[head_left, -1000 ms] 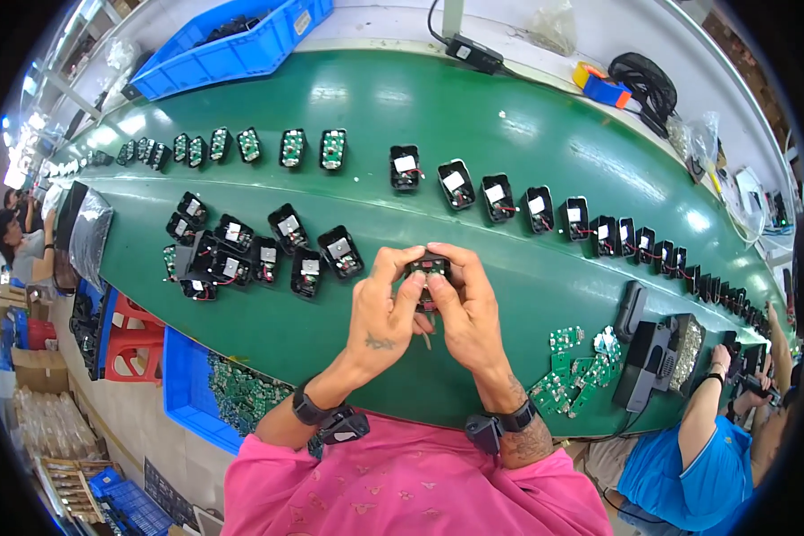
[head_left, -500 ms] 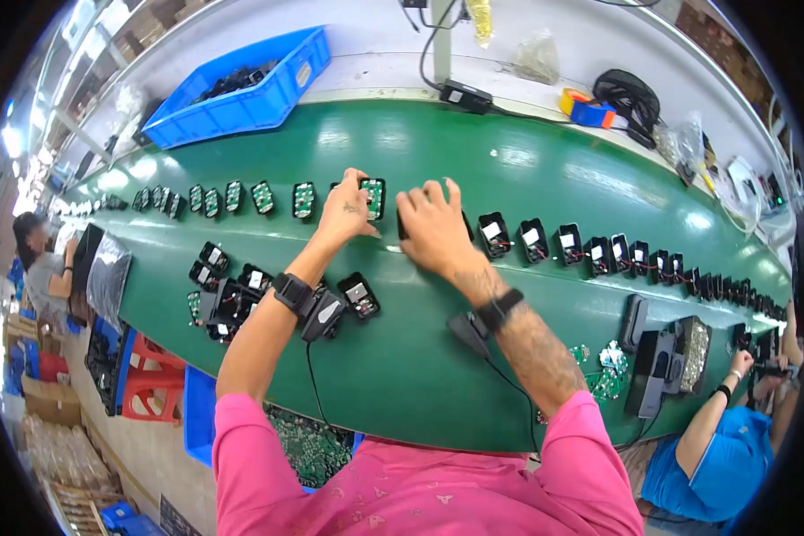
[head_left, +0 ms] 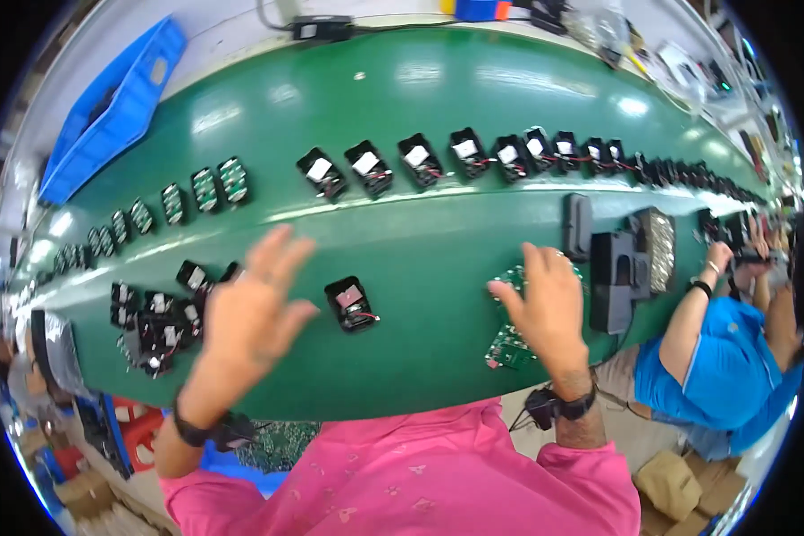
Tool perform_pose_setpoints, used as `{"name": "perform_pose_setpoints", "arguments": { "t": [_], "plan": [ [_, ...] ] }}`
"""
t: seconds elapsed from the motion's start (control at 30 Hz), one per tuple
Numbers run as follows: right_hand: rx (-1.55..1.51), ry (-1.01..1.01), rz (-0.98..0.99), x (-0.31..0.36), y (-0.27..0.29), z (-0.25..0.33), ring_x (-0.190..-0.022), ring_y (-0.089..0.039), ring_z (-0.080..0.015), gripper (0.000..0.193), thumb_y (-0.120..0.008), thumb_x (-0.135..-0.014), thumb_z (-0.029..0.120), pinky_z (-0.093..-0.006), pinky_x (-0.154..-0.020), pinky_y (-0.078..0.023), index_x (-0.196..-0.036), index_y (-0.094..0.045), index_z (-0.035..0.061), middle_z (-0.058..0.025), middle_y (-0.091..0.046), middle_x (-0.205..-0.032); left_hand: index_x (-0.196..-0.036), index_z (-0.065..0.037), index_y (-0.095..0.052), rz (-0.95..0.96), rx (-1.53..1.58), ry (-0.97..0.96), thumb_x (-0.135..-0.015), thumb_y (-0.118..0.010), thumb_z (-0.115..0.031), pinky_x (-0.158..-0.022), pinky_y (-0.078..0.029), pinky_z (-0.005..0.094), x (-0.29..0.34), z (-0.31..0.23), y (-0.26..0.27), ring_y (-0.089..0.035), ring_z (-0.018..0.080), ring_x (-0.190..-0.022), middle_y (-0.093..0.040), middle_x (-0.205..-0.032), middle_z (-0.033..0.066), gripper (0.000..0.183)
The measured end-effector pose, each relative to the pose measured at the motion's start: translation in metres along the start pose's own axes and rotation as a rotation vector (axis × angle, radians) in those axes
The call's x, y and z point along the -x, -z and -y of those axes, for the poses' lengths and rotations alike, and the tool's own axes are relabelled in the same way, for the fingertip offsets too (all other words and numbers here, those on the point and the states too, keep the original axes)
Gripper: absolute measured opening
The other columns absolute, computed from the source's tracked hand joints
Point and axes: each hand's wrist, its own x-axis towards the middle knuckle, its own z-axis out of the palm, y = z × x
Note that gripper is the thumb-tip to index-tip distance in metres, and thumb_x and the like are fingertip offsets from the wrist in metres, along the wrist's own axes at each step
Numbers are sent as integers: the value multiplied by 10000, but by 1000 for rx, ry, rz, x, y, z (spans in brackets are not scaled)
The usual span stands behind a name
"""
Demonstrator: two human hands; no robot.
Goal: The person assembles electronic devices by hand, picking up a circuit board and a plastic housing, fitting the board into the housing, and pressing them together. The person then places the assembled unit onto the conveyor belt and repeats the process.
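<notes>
One black housing (head_left: pixel 352 304) lies open side up on the green surface (head_left: pixel 420 366), between the two hands and apart from both. It is a shallow rectangular tray with rounded corners, slightly tilted in its lie; inside sit a pinkish rectangular piece toward the far end and darker parts toward the near end, with a small white plug poking past its right rim on a short lead. The left hand (head_left: pixel 252 317) is released, fingers and thumb spread, in front of a cluster of similar housings (head_left: pixel 159 305). The right hand (head_left: pixel 549 308) is also unclenched, thumb stretched away from the fingers, over a loose heap of green circuit boards (head_left: pixel 512 348); nothing shows in its grasp.

Both hands are smeared by motion, the left more so, and it covers part of the cluster. The right hand hides the middle of the boards, and whether its fingertips touch one cannot be told. Fine wiring within the near housing is too small to make out. Beyond, a row of black housings with white patches (head_left: pixel 369 170) shrinks rightward into a dark blur, while the blue crate (head_left: pixel 116 116) at upper left shows its contents only dimly.
</notes>
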Motion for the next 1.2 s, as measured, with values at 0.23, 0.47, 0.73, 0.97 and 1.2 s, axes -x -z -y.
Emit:
{"name": "perform_pose_setpoints", "arguments": {
  "t": [0.23,0.47,0.73,0.97,1.2],
  "plan": [
    [-234,51,30,-6,-8,-16,-889,-600,-351,513,-831,-736,235,-448,-791,-489,-1115,-588,-11,-174,-584,-1042,-1427,-225,-499,-194,160,-104,-704,-853,-282,-1007,-459,479,-6,-20,-99,-494,405,-1229,-382,-1465,190,807],
    [-242,333,229,-22,11,-15,-759,-597,-320,219,-806,-726,132,-424,-709,-487,-816,-645,15,-127,-609,-765,-1164,-113,-699,-410,626,-70,-764,-777,-79,-923,-502,394,-5,-45,-107,-588,282,-1101,-463,-1298,139,409],
    [-655,182,25,-2,19,-4,-680,-568,-314,137,-611,-871,-25,-380,-657,-472,-1005,-639,-14,-144,-601,-751,-1090,7,-689,-186,1719,187,-948,-622,-85,-599,-509,234,7,-76,-135,-572,99,-794,-413,-1380,95,182],
    [-106,512,-206,-2,-5,25,-898,-554,-361,114,-677,-800,4,-449,-765,-438,-897,-617,4,-127,-598,-950,-1190,-31,-689,-130,1584,183,-1023,-536,-253,-689,-504,259,14,-83,-115,-566,131,-844,-392,-1370,109,317],
    [-933,6,334,5,28,24,-896,-677,-237,316,-630,-872,-53,-328,-663,-540,-1181,-592,3,-134,-627,-1030,-1179,-85,-717,-220,1148,109,-1034,-494,-322,-998,-405,358,9,-84,-107,-446,250,-1221,-477,-1297,138,356]
  ]
}}
